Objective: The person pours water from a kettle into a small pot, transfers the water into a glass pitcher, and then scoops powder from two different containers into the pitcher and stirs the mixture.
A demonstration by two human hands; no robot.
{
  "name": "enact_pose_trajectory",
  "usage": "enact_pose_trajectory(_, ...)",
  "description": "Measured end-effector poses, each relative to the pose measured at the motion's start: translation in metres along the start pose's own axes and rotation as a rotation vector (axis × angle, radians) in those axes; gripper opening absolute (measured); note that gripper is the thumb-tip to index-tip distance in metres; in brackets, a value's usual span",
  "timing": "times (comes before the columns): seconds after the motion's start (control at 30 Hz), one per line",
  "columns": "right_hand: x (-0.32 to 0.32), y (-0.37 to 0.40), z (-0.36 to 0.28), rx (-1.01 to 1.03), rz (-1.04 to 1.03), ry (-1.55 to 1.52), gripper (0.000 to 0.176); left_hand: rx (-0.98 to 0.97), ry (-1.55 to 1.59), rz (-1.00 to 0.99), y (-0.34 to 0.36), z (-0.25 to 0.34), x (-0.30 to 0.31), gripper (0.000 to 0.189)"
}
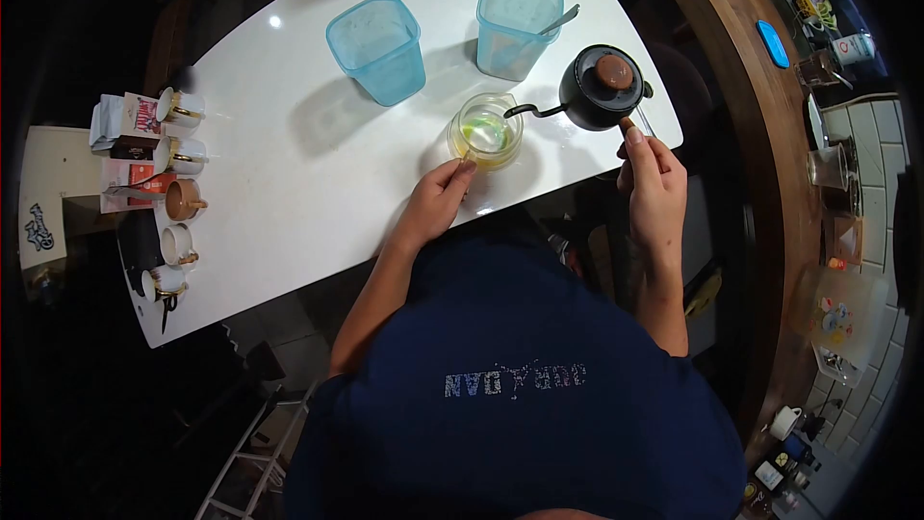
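Navy shirt (520, 327) foremost — right fingers (636, 146) grip handle (627, 123), black kettle (587, 96) beyond.

head | above table (269, 173) | facing forward and down | near, wide

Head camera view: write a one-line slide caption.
Left hand holds a glass jug, right hand a black kettle, its spout over the jug, at a white table.

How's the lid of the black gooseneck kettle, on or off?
On: the lid, with its brown knob on top, covers the black gooseneck kettle that the right hand holds.
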State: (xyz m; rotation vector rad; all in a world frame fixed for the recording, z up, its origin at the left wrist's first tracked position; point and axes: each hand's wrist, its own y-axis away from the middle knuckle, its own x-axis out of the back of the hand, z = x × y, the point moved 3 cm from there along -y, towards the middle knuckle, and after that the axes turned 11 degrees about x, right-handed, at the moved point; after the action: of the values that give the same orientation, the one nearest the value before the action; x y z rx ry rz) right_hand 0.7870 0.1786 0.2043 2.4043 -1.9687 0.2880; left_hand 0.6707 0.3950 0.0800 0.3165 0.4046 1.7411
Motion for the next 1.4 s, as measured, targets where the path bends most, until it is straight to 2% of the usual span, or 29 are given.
enact_pose_trajectory(0.43, 0.007, -0.005, 0.000, 0.028, 0.017, 0.064, 0.035, 0.022, -0.031, 0.001, -0.002, 0.005, 0.004, 0.028)
enact_pose_trajectory(0.53, 0.005, -0.007, -0.001, 0.037, 0.028, 0.056, 0.034, -0.027, -0.010, 0.029, -0.002, 0.006, 0.003, 0.031)
enact_pose_trajectory(0.73, 0.000, -0.007, -0.005, 0.026, 0.006, 0.012, 0.034, 0.006, 0.062, -0.026, -0.004, 0.000, 0.008, 0.030)
enact_pose_trajectory(0.9, -0.010, -0.001, -0.014, -0.003, 0.055, -0.013, 0.033, -0.055, 0.033, -0.030, -0.006, -0.002, 0.008, 0.029)
enact_pose_trajectory(1.07, -0.010, 0.001, -0.009, 0.034, -0.023, 0.016, 0.033, -0.042, 0.046, -0.035, -0.008, -0.004, 0.008, 0.026)
enact_pose_trajectory(1.4, -0.006, 0.005, -0.010, -0.007, -0.009, 0.030, 0.034, -0.070, 0.056, -0.045, -0.009, -0.001, 0.008, 0.031)
